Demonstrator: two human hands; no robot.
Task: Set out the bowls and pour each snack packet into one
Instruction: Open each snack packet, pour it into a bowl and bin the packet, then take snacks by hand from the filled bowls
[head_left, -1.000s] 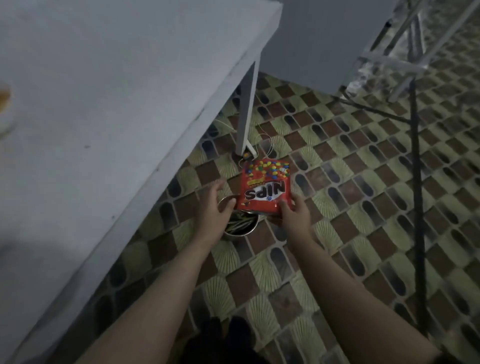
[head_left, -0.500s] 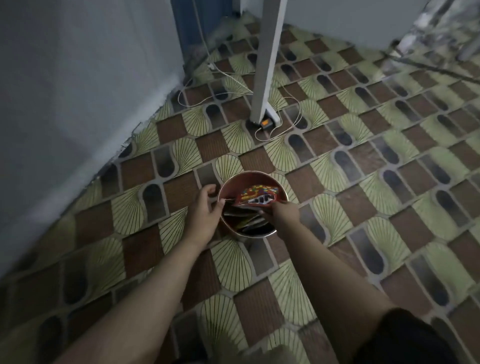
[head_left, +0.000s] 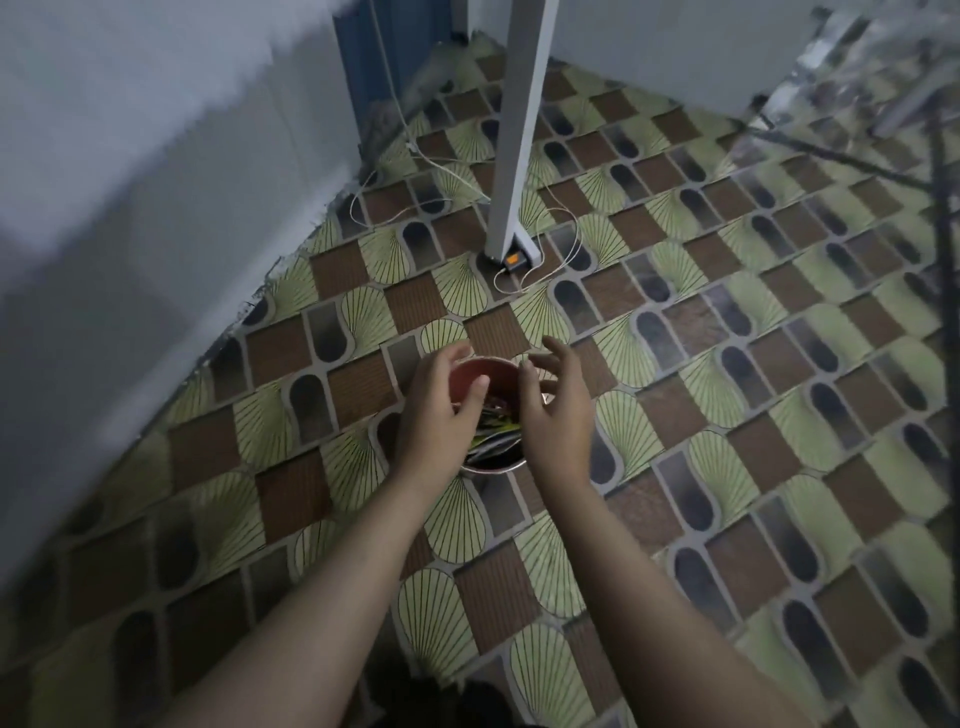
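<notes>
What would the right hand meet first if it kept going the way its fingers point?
Probably the far rim of the bowl, just beyond the right hand; past it only floor. Depth is unclear.

Both forearms are bare to the frame's edge, with no sleeves, rings, watch or bands visible.

I see dim room: patterned brown-green floor (head_left: 675, 415), white table leg (head_left: 511, 156) at twelve o'clock, pale wall (head_left: 130, 156) at ten, white cable (head_left: 545, 270) round leg's foot.
</notes>
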